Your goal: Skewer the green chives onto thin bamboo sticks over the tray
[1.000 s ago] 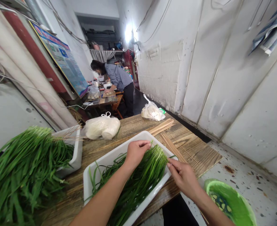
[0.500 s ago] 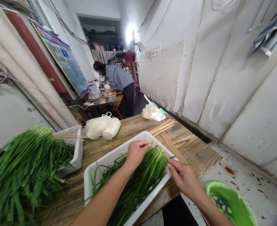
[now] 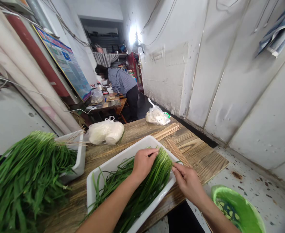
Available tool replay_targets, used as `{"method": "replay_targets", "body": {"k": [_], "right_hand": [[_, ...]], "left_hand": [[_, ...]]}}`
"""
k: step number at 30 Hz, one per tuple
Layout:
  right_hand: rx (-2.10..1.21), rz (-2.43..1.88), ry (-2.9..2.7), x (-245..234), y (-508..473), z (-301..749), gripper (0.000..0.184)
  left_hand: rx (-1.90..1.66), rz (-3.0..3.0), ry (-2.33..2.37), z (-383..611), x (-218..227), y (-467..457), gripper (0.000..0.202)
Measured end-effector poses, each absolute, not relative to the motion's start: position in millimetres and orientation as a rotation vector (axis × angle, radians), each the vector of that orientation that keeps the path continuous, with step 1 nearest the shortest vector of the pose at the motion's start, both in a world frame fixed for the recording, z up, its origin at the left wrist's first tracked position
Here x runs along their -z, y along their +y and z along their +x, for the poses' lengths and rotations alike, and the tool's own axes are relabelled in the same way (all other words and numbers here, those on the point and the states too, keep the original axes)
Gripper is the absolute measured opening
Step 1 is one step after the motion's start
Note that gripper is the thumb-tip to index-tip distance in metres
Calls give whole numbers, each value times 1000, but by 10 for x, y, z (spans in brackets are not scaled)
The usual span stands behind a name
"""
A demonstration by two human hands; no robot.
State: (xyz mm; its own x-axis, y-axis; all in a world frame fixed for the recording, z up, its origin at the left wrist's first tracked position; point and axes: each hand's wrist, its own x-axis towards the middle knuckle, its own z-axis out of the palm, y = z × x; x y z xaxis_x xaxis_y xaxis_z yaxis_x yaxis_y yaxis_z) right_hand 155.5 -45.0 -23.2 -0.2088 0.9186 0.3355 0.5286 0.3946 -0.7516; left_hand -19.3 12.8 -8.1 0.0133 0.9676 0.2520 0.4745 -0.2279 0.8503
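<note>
Garlic chives (image 3: pixel 146 186): loose bunch in the white plastic tray (image 3: pixel 91 184) before you on the table (image 3: pixel 210 160). Long axis runs lengthwise in the tray, pale cut ends at the far right, leaf tips back toward your left elbow.

Your left hand (image 3: pixel 146 163): over the tray, forearm crossing the leaves, fingertips at the far-left side of the cut ends. Thumb and forefinger close together; cannot tell whether they've met on a stalk.

Your right hand (image 3: pixel 187 182): by the tray's right corner, pinch narrow, against the right edge of the cut ends. What is between the fingers, too small to tell. Thin stick below your wrist lines up with that pinch, running across the stems' axis.

Neither hand clearly nearer; the cut ends lie between them. Bamboo skewers (image 3: pixel 177 151) on the table, just past the tray's far end.
</note>
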Motion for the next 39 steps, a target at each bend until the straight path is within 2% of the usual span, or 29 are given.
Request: {"method": "replay_targets", "body": {"k": [9, 22, 28, 34, 39], "right_hand": [[-702, -1133, -1841, 239, -491, 1596, 29], [-678, -1155, -1881, 119, -464, 1589, 27], [-687, -1187, -1895, 190, -435, 1656, 25], [-647, -1274, -1913, 331, -423, 1756, 26], [-633, -1275, -1910, 365, -410, 1717, 27]], "left_hand": [[-922, 1321, 1167, -320, -31, 157, 39], [-845, 1465, 1142, -307, -74, 113, 30], [-1032, 1846, 1597, -510, 15, 351, 27], [-597, 2154, 1910, -681, 415, 508, 26], [-519, 2169, 2008, -583, 569, 563, 19]]}}
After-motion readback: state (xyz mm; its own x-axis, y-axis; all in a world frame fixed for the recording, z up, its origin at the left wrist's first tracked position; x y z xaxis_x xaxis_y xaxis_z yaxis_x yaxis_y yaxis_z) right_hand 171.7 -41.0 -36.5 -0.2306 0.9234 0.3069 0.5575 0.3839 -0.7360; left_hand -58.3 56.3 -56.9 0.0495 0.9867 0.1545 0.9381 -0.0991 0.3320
